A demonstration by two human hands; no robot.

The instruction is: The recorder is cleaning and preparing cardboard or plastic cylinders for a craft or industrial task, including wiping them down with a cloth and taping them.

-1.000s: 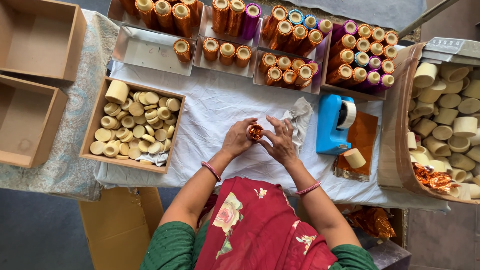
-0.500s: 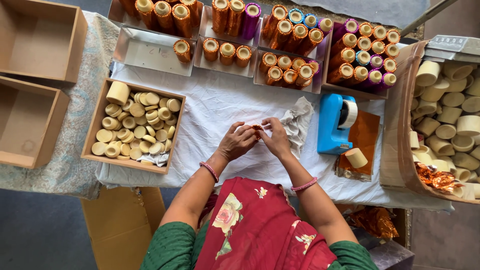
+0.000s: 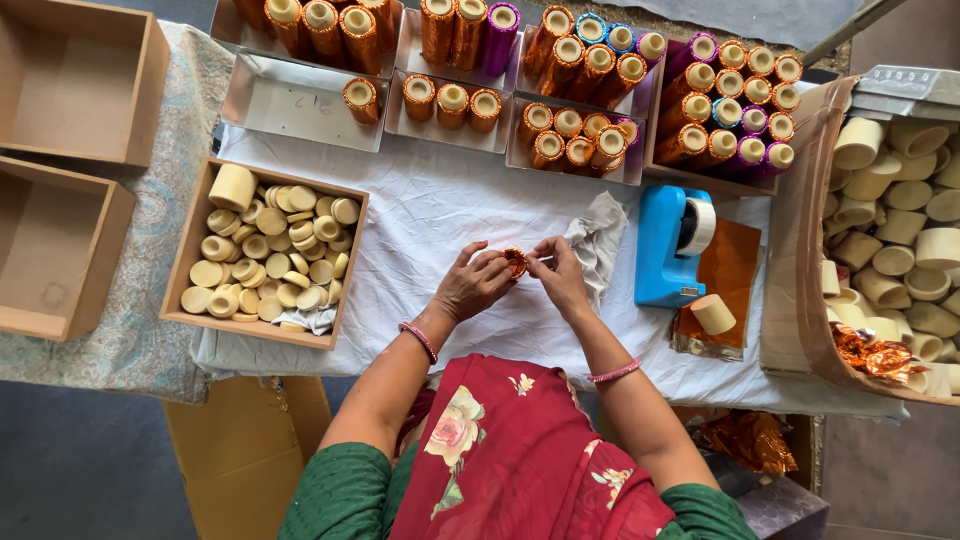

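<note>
My left hand [image 3: 472, 286] and my right hand [image 3: 560, 277] meet over the white cloth [image 3: 440, 210] at the table's middle. Between their fingertips they hold a small round piece wrapped in shiny orange foil [image 3: 516, 262]. Both hands pinch its edge, and most of the piece is hidden by my fingers. A crumpled grey rag [image 3: 600, 240] lies just right of my right hand. A bangle sits on each wrist.
A wooden box of cream wax discs [image 3: 270, 255] stands to the left. Metal trays of foil-wrapped cylinders [image 3: 590, 130] line the far edge. A blue tape dispenser [image 3: 672, 245], orange foil sheets [image 3: 730, 270] and a bare cylinder [image 3: 712, 314] lie right. Two empty boxes [image 3: 60, 160] sit far left.
My hands have closed around the foil-wrapped piece and turned it. It showed plainly between them a second ago and is now mostly covered by my fingers.
</note>
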